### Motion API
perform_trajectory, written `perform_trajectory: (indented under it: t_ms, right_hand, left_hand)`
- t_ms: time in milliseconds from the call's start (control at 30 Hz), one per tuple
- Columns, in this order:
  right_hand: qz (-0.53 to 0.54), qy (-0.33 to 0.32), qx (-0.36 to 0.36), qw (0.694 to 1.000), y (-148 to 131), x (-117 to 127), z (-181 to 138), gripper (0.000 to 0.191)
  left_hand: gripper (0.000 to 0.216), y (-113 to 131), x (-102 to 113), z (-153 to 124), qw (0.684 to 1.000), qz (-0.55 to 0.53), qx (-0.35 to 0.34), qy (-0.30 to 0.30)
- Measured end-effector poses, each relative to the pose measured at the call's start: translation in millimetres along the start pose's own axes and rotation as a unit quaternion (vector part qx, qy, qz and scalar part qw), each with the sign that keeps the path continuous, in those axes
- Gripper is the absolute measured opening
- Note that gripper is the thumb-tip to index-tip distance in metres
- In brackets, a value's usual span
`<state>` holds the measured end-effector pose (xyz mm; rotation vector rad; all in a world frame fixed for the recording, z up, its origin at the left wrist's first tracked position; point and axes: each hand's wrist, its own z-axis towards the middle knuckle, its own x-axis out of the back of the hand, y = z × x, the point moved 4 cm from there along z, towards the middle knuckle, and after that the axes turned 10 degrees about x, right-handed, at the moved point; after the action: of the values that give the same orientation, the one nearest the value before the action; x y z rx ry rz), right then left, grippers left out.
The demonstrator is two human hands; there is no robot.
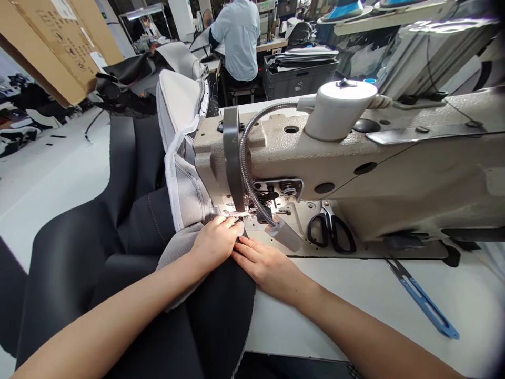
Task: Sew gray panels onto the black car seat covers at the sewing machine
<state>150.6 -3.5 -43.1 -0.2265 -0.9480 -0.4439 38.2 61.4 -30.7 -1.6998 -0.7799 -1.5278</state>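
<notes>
My left hand (215, 243) is curled on the grey mesh fabric (185, 200) just in front of the needle area (240, 210), its fingers pressed together on the cloth edge. My right hand (268, 268) lies flat with fingers stretched out on the black fabric (221, 316), touching the left hand. Both hands hold the layered grey and black pieces against the bed of the beige sewing machine (355, 158). The cover's white padded part (177, 100) trails away behind the machine head.
Black-handled scissors (331, 229) lie on the machine bed, and blue thread snips (422, 300) rest on the white table (355, 310). A gooseneck lamp (284, 231) shines on the needle. Another person in a light shirt (236, 37) sits at the back. Cardboard (51, 42) stands upper left.
</notes>
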Motion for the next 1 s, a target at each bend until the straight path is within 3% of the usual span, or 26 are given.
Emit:
perform_trajectory:
  t_ms: [233,800,1000]
  right_hand:
    - [0.012,0.010,-0.006,1.000,2.8,3.7,1.8,0.032]
    - [-0.014,-0.003,0.015,1.000,-0.9,3.2,1.6,0.034]
    - [-0.013,-0.001,0.003,1.000,1.9,-0.5,0.9,0.033]
  left_hand:
    - [0.019,2.0,2.3,1.6,1.000,0.016,-0.004,-0.023]
    - [0.019,4.9,-0.2,-5.5,0.999,0.021,-0.015,0.024]
    - [0.021,3.8,1.6,1.1,0.999,0.037,-0.023,0.016]
